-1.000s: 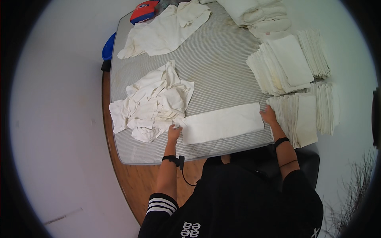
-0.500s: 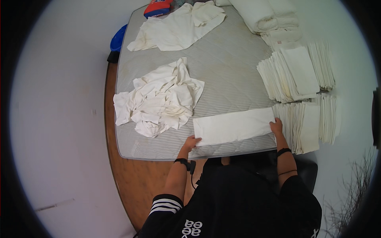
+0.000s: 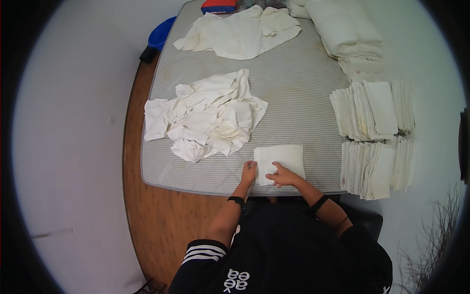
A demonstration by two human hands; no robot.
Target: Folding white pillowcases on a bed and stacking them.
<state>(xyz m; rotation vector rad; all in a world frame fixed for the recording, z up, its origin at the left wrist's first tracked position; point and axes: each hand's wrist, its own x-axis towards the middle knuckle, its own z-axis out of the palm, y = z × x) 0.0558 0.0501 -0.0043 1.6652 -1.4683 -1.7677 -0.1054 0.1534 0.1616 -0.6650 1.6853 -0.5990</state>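
Observation:
A white cloth (image 3: 289, 157), folded to a near-square, lies flat near the front edge of the striped mattress (image 3: 303, 108). At its left edge my left hand (image 3: 249, 171) is closed, the cloth's edge pinched in its fingers. My right hand (image 3: 284, 175) rests on top of the cloth, thumb and fingers apart, touching its surface near the left side. Just beyond my left hand sits a heap of crumpled white cloths (image 3: 210, 117). Stacks of folded white cloths (image 3: 367, 169) stand on edge to the right of the folded one.
More folded cloths (image 3: 364, 110) stand behind the near stacks, along the right wall. A thick rolled white quilt (image 3: 347, 29) lies at the far right. Loose white cloths (image 3: 240, 32) and a red and blue package (image 3: 218, 6) are at the far end. A blue basin (image 3: 161, 33) stands beyond the mattress's left edge.
The long strip of cloth is now folded over to about half its length. My right hand has moved left from its right end onto the cloth, close to my left hand.

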